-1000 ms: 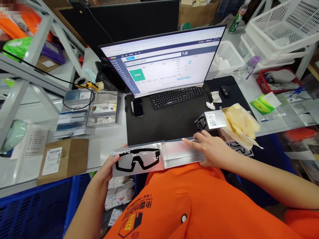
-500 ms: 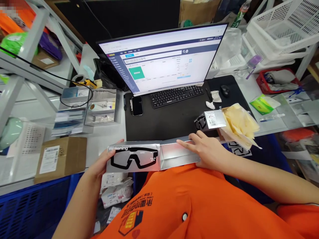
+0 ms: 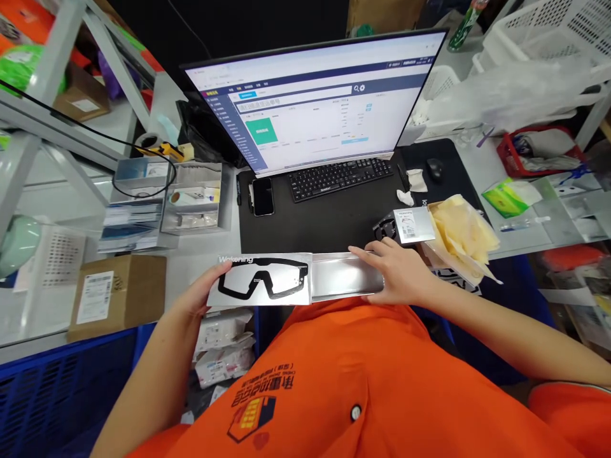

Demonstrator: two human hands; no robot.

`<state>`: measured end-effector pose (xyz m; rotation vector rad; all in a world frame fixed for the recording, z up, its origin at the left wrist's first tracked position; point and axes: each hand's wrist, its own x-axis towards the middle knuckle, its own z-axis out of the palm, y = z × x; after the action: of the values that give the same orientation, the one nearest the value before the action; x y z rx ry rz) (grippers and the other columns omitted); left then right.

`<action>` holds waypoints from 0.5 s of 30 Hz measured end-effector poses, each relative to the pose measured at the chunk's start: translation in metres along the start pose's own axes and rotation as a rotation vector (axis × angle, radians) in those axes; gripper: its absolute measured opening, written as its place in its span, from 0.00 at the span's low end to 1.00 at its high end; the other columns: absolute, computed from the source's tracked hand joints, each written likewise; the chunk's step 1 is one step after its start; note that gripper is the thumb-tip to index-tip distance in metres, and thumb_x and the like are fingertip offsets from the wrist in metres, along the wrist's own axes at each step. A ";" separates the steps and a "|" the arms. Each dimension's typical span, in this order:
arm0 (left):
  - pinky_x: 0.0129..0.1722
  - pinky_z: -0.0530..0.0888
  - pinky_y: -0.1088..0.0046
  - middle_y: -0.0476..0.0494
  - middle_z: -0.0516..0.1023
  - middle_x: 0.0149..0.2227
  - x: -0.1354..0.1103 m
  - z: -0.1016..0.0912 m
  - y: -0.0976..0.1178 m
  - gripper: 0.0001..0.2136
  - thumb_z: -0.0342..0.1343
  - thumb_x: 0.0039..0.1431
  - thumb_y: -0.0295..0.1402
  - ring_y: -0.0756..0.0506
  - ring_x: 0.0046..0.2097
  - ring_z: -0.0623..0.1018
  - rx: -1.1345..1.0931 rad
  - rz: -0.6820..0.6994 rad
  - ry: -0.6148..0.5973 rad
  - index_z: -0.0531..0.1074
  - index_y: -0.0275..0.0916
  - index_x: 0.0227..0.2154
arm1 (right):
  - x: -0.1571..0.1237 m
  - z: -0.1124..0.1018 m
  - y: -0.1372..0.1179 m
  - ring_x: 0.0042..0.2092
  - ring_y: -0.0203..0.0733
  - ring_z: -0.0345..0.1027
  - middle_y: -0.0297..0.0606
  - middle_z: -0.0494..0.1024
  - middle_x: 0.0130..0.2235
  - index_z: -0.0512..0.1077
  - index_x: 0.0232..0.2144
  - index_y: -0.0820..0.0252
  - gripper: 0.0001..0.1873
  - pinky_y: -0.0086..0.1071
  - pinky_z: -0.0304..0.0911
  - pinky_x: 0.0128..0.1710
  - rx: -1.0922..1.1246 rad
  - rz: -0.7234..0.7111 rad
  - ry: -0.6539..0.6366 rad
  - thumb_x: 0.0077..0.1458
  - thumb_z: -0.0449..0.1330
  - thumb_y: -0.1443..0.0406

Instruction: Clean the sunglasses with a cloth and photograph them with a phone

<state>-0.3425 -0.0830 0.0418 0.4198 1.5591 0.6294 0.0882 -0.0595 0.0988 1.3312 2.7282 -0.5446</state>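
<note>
A silver eyewear box (image 3: 260, 280), printed with black glasses and the word "Wokening", is held level at the near edge of the desk. My left hand (image 3: 203, 289) is closed around its left end, fingers behind and partly hidden. From its right side extends a shiny silver inner tray (image 3: 346, 277), which looks bare inside. My right hand (image 3: 398, 270) grips the right end of that tray, with the fingers over the far rim and the thumb at the near one. Just beyond my right hand lies a second eyewear box (image 3: 415, 226) with a white label.
Crumpled yellow paper (image 3: 461, 229) sits right of the second box. Behind are a keyboard (image 3: 338, 178), monitor (image 3: 315, 108), phone (image 3: 263, 196) and mouse (image 3: 434, 168). Left are a grey organizer (image 3: 195, 197) and a cardboard box (image 3: 138, 286). A red basket (image 3: 510, 159) stands right.
Both hands have raised the box slightly and turned it, so the tray's inside faces up more fully. The right-hand fingers have shifted a little along the tray's end.
</note>
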 end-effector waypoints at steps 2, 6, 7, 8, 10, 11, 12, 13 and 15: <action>0.32 0.83 0.62 0.36 0.83 0.26 0.000 0.009 0.003 0.18 0.63 0.55 0.43 0.34 0.33 0.85 -0.014 -0.062 -0.003 0.80 0.31 0.37 | 0.001 0.002 -0.003 0.49 0.55 0.64 0.45 0.73 0.53 0.60 0.68 0.51 0.49 0.35 0.62 0.32 -0.014 0.005 0.012 0.47 0.67 0.46; 0.33 0.83 0.64 0.37 0.84 0.28 0.001 0.022 0.007 0.15 0.58 0.60 0.40 0.35 0.35 0.86 -0.117 -0.177 0.057 0.80 0.33 0.41 | 0.004 0.004 -0.003 0.49 0.56 0.65 0.46 0.75 0.52 0.62 0.67 0.54 0.49 0.38 0.64 0.33 0.003 0.018 0.035 0.47 0.67 0.45; 0.33 0.83 0.64 0.37 0.84 0.29 0.001 0.023 0.007 0.15 0.58 0.60 0.39 0.35 0.35 0.86 -0.140 -0.184 0.069 0.80 0.33 0.42 | 0.004 0.005 -0.002 0.50 0.57 0.65 0.47 0.74 0.53 0.62 0.67 0.56 0.49 0.39 0.66 0.34 0.020 0.017 0.047 0.46 0.68 0.45; 0.32 0.83 0.64 0.37 0.85 0.29 0.001 0.024 0.007 0.15 0.57 0.61 0.38 0.35 0.35 0.86 -0.154 -0.182 0.077 0.80 0.33 0.43 | 0.004 0.005 0.001 0.51 0.58 0.66 0.48 0.74 0.54 0.63 0.66 0.56 0.49 0.41 0.66 0.36 0.051 0.014 0.069 0.46 0.68 0.45; 0.32 0.83 0.65 0.36 0.85 0.30 0.002 0.025 0.003 0.15 0.56 0.61 0.38 0.35 0.35 0.86 -0.168 -0.180 0.084 0.80 0.33 0.44 | 0.001 0.009 0.010 0.54 0.60 0.66 0.49 0.73 0.57 0.64 0.65 0.56 0.47 0.45 0.68 0.42 0.188 -0.018 0.140 0.47 0.68 0.45; 0.31 0.83 0.65 0.36 0.85 0.30 0.002 0.025 0.000 0.15 0.56 0.61 0.37 0.36 0.34 0.85 -0.172 -0.178 0.084 0.79 0.32 0.44 | -0.001 0.013 0.015 0.55 0.60 0.67 0.48 0.73 0.57 0.66 0.64 0.55 0.44 0.47 0.67 0.46 0.312 -0.042 0.195 0.50 0.66 0.44; 0.31 0.83 0.65 0.35 0.85 0.31 0.002 0.027 -0.004 0.15 0.56 0.61 0.37 0.36 0.33 0.85 -0.176 -0.176 0.079 0.79 0.32 0.44 | -0.004 0.018 0.021 0.55 0.59 0.67 0.46 0.74 0.57 0.69 0.62 0.53 0.39 0.48 0.66 0.50 0.482 -0.051 0.271 0.54 0.63 0.43; 0.32 0.83 0.66 0.35 0.85 0.31 0.003 0.029 -0.009 0.15 0.56 0.60 0.37 0.37 0.33 0.85 -0.179 -0.168 0.067 0.79 0.31 0.43 | -0.006 0.025 0.027 0.55 0.56 0.69 0.44 0.76 0.56 0.70 0.60 0.52 0.34 0.48 0.65 0.51 0.686 -0.028 0.370 0.58 0.58 0.43; 0.34 0.83 0.66 0.35 0.85 0.32 0.004 0.037 -0.019 0.16 0.58 0.58 0.37 0.37 0.34 0.85 -0.181 -0.142 0.029 0.79 0.31 0.44 | -0.011 0.040 0.036 0.52 0.51 0.72 0.41 0.78 0.54 0.73 0.56 0.50 0.27 0.45 0.67 0.50 1.110 0.124 0.611 0.65 0.48 0.45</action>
<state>-0.3045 -0.0902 0.0263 0.1631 1.5291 0.6623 0.1192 -0.0614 0.0529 2.0974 2.7279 -2.1515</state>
